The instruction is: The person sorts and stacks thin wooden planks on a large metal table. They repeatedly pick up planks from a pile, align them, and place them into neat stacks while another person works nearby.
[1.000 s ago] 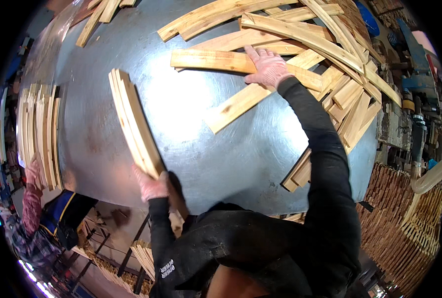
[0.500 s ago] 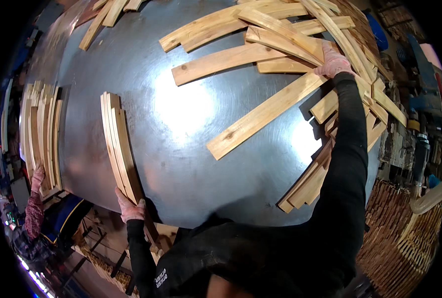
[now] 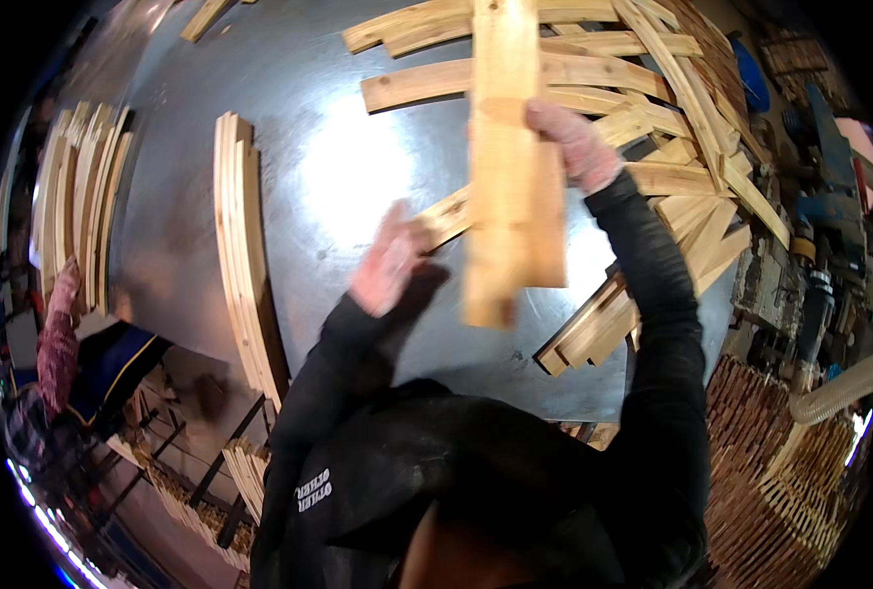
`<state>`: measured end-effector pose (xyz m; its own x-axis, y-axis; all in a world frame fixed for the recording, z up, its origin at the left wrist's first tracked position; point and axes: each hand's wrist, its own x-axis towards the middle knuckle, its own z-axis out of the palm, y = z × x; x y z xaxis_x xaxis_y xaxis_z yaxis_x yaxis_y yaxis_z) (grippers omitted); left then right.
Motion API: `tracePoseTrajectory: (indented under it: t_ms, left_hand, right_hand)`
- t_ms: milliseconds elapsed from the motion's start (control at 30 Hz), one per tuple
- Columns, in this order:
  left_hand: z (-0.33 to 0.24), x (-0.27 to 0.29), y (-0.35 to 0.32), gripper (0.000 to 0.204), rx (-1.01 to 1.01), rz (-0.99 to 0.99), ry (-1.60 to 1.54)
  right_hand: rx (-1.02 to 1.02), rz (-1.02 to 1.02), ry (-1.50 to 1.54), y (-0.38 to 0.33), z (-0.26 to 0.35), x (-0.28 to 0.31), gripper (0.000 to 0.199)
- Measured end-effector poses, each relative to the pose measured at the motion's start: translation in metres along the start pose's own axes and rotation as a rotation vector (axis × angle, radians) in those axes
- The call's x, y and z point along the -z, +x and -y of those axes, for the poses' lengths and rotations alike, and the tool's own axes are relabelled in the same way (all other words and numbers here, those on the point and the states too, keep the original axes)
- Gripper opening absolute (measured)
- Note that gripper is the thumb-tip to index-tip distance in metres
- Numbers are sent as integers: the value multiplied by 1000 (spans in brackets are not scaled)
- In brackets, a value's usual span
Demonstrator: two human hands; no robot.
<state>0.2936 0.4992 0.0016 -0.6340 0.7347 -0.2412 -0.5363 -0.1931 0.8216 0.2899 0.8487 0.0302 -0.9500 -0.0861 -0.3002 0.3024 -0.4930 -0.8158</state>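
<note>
My right hand [image 3: 576, 142], in a pinkish glove, grips two overlapping wooden boards [image 3: 502, 187] by their right edge. Raised above the metal tabletop, the boards are blurred at their near ends. My left hand [image 3: 387, 263], gloved alike and slightly blurred, has its fingers apart beside the near end of a wooden plank [image 3: 446, 213]. Whether it touches that plank I cannot tell. Left of it, a narrow stack of wooden strips [image 3: 240, 236] lies lengthwise, reaching the table's near edge.
Curved wooden pieces [image 3: 613, 71] lie crisscrossed at the far right, with shorter ones [image 3: 593, 329] nearer me. At far left, a co-worker's hand [image 3: 65, 285] touches a bundle of strips [image 3: 83, 206]. The metal table [image 3: 171, 226] has a bright glare. Stacked wood [image 3: 750, 461] stands right of the table.
My left hand has left the narrow stack and moved right, toward the plank's end. My right hand has come back from the pile, lifting two boards. The view has shifted slightly.
</note>
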Motion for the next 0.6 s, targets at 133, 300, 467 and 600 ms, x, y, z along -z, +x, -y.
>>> tracePoseTrajectory:
  t_ms: [133, 300, 467, 600]
  left_hand:
    - [15, -8, 22, 46, 60, 37, 330]
    - [17, 40, -9, 42, 187, -353, 316]
    - [33, 3, -11, 35, 301, -295, 477]
    - [83, 133, -66, 36, 274, -532, 753]
  right_hand:
    - [-72, -166, 91, 23, -39, -78, 56]
    - [33, -257, -852, 25, -77, -82, 47]
    - [315, 14, -1392, 15, -173, -127, 44]
    - [84, -212, -1234, -60, -54, -58, 95]
